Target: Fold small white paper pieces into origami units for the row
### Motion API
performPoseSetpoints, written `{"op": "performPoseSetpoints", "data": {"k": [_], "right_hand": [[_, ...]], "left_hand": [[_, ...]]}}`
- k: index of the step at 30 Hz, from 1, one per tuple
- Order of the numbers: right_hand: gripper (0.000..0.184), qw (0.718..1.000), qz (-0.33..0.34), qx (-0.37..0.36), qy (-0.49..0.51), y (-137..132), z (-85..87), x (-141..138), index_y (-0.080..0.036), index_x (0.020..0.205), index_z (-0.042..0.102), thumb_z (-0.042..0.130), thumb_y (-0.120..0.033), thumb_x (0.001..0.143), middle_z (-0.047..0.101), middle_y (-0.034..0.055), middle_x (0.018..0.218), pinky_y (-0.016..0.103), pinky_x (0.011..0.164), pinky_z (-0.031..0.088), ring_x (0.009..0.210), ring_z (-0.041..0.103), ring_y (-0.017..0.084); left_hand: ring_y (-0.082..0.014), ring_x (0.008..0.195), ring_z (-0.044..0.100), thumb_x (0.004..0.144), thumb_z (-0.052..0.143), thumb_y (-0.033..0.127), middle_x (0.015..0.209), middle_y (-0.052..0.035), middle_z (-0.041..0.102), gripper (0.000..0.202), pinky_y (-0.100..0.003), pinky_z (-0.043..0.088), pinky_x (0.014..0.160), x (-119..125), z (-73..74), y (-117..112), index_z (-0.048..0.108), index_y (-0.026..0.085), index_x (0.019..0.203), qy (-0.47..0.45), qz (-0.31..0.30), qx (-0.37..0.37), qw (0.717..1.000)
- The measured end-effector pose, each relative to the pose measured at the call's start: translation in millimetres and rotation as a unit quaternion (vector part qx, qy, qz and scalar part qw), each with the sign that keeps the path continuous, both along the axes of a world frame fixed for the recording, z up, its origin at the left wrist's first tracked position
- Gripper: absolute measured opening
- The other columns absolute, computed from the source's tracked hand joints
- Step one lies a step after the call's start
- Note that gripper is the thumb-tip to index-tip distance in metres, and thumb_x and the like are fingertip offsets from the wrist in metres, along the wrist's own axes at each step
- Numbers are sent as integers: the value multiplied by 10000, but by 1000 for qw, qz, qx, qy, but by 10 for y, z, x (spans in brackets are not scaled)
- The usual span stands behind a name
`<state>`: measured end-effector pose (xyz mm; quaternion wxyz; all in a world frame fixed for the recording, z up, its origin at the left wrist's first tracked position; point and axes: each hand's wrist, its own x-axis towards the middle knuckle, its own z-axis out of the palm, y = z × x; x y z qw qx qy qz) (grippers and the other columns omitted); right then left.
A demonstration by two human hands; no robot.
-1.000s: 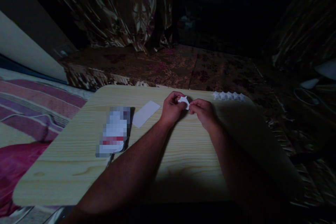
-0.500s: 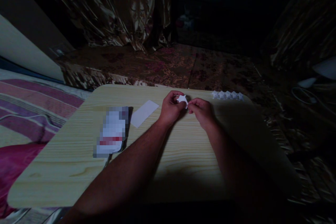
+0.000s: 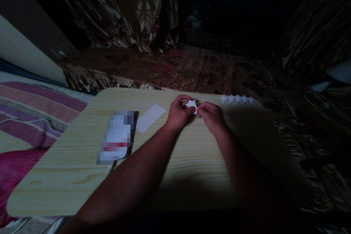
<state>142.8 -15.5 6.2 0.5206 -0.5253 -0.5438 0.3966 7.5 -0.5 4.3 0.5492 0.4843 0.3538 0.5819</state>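
A small white paper star (image 3: 191,106) is pinched between the thumb and fingers of my left hand (image 3: 178,114), above the far middle part of the wooden table. My right hand (image 3: 210,114) is closed in a pinch at the star's right edge, its fingertips against a point of it; the exact spot they grip is partly hidden. To the left of my hands lies a flat white paper rectangle (image 3: 151,118). Several finished-looking white paper stars (image 3: 238,99) stand in a row near the table's far right edge.
The light wooden table (image 3: 68,175) has rounded corners. A blurred-out flat object (image 3: 116,135) lies on its left side. Beyond are a patterned cloth-covered ledge (image 3: 170,67) and curtains (image 3: 131,11). A striped bed cover (image 3: 35,113) is at left, a pale lamp-like object (image 3: 340,72) at right.
The star has turned slightly and shifted a little to the right in my left fingers. My right fingertips have moved slightly at its edge. Everything on the table stays put.
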Motion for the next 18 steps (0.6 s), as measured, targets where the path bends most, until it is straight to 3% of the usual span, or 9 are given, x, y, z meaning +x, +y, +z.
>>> {"op": "performPoseSetpoints", "data": {"k": [18], "right_hand": [[66,1000,-10,3,13,4,10,4,-173,662,604,599,-238,652,562,-33,523,241,538,377,514,505,116]], "left_hand": [[-89,545,534,595,665,127,662,34,607,328,-208,420,543,16,-31,9,573,175,907,-4,11,9,1000]]}}
